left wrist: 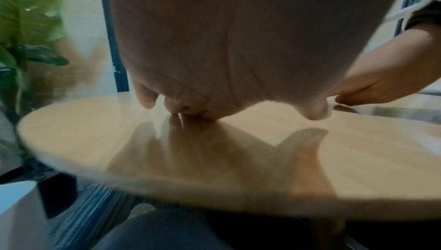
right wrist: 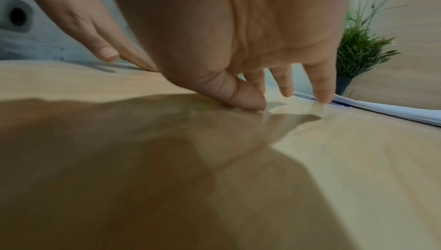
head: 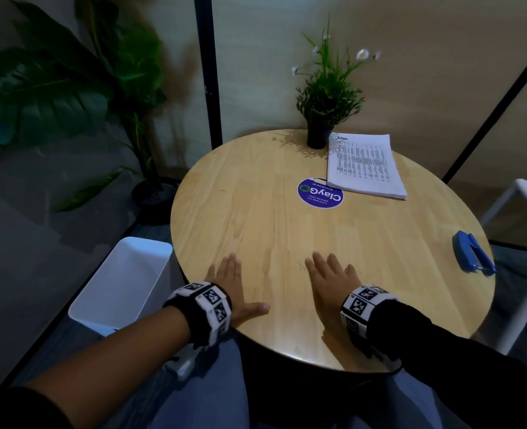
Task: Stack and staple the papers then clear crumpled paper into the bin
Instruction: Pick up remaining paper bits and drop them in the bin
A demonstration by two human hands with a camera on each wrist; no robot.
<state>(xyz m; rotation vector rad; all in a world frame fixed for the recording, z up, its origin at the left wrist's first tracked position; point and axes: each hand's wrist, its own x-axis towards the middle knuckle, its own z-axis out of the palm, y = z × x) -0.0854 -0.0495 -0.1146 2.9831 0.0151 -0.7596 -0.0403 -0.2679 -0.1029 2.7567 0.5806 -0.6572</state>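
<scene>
A stack of printed papers [head: 364, 165] lies squared up at the far right of the round wooden table [head: 271, 218]; its edge shows in the right wrist view as the papers [right wrist: 391, 112]. A blue stapler [head: 472, 253] sits near the table's right edge. My left hand [head: 234, 283] and right hand [head: 330, 280] both lie flat, palms down, on the near part of the table, fingers straight and holding nothing. In the wrist views the left hand [left wrist: 238, 56] and right hand [right wrist: 238, 46] press fingertips to the wood. No crumpled paper shows on the table.
A white bin [head: 123, 280] stands on the floor left of the table. A small potted plant [head: 321, 119] stands at the table's far edge beside the papers. A round blue sticker [head: 319, 193] marks the table's middle. A large leafy plant [head: 55, 88] fills the left corner; a white stool [head: 522, 230] stands right.
</scene>
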